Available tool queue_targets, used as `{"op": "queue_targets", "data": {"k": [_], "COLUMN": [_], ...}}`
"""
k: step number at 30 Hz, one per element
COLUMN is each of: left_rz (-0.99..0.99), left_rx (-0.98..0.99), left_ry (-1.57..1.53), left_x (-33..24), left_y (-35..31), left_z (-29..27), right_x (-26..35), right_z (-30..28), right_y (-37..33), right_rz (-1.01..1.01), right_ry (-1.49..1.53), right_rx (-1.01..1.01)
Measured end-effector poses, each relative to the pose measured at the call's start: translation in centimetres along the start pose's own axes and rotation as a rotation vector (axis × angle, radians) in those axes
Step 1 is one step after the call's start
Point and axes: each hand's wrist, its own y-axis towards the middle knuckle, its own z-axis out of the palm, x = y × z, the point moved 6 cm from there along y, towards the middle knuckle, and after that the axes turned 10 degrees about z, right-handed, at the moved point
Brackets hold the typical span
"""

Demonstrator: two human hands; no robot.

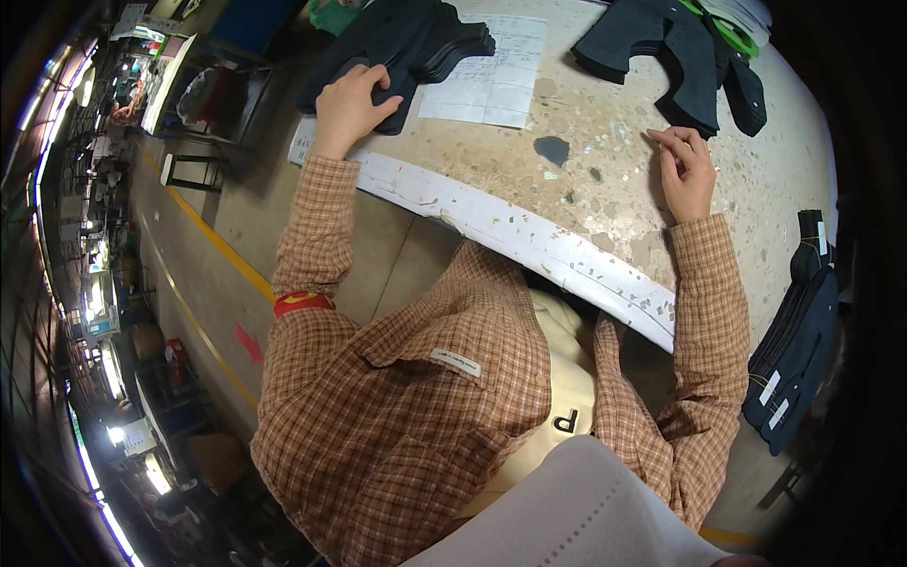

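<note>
My left hand [351, 109] rests on a stack of dark, flat cut-out pieces [402, 42] at the table's far left. Its thumb and forefinger are spread apart, and its other fingertips are partly out of sight. Beside that stack lies a white printed sheet [501, 90]. My right hand [687, 170] hovers over the right part of the table with loosely bent fingers, thumb apart from the forefinger, and nothing visible between them. Just beyond it sits a second stack of dark curved pieces [652, 42], with small holes in the top one.
The worn, speckled table [605, 180] has a white front edge [510, 231]. Tied bundles of dark pieces with white labels [794, 350] lie at the far right. Something bright green [737, 38] shows behind the second stack. A stool [194, 172] and yellow floor line [222, 246] are left.
</note>
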Motion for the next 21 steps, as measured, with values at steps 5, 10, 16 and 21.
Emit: {"op": "queue_targets", "data": {"k": [5,10,16,21], "left_rz": [0.091,0.062,-0.024,-0.017], "left_rx": [-0.071,-0.063,0.046,0.101], "left_ry": [-0.089,0.041,-0.004,-0.01], "left_x": [0.8,0.0,-0.5,0.1], "left_y": [0.6,0.4,0.5,0.7], "left_z": [-0.6,-0.1,-0.1,-0.1], "right_x": [0.1,0.1,0.2,0.2], "right_z": [0.0,-0.1,-0.1,-0.1], "right_y": [0.0,0.0,0.0,0.0], "right_rz": [0.005,0.024,0.051,0.059], "right_ry": [0.012,0.014,0.042,0.038], "right_rx": [0.012,0.019,0.018,0.024]}}
